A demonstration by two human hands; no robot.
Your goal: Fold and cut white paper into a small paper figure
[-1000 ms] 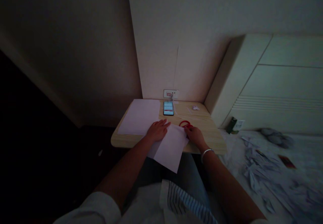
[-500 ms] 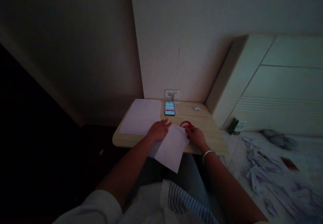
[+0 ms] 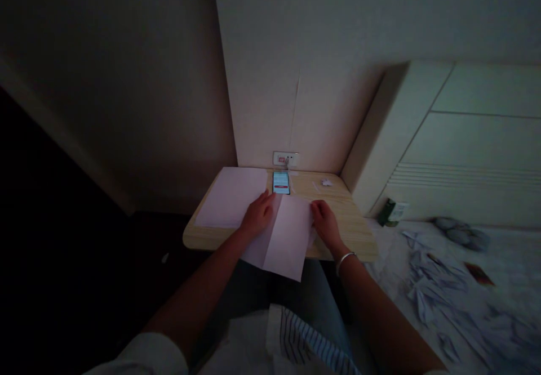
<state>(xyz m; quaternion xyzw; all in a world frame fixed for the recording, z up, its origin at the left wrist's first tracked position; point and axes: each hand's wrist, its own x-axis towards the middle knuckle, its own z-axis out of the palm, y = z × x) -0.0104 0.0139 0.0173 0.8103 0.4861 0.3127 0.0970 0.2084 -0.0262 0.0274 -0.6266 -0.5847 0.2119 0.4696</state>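
Note:
A white sheet of paper (image 3: 286, 239) with a lengthwise crease lies on a small wooden table (image 3: 355, 228), its near end hanging over the front edge. My left hand (image 3: 258, 215) rests flat on the sheet's left upper part, fingers stretched out. My right hand (image 3: 324, 221) holds the sheet's right edge, fingers curled down on it; a silver bangle sits on that wrist. The red scissors seen earlier are hidden under the sheet or hand.
A stack of white paper (image 3: 231, 196) covers the table's left half. A lit phone (image 3: 281, 183) lies at the back near a wall socket (image 3: 286, 157). A small white object (image 3: 326, 182) lies at the back right. Folded paper pieces (image 3: 426, 285) litter the bed on the right.
The sheet has been turned and pushed up the table, from slanted to nearly square with the edge, and now covers the red scissors. Both hands moved forward with it.

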